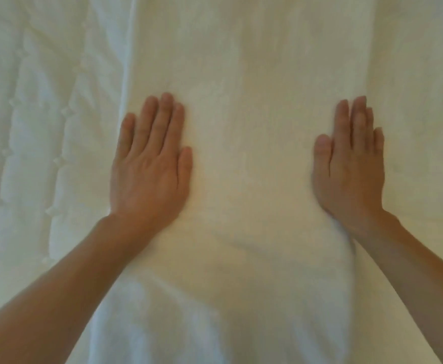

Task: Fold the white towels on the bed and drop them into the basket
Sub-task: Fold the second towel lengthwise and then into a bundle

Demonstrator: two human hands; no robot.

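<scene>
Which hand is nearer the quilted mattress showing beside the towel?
Left. The left hand lies flat on the towel just beside the mattress; the right hand lies farther across the towel.

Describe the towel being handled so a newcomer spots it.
The bed fills the view, quilted cover showing at left. The white towel lies over it, under the flat left hand and right hand. Unlike the quilting, it is smooth, untufted.
</scene>
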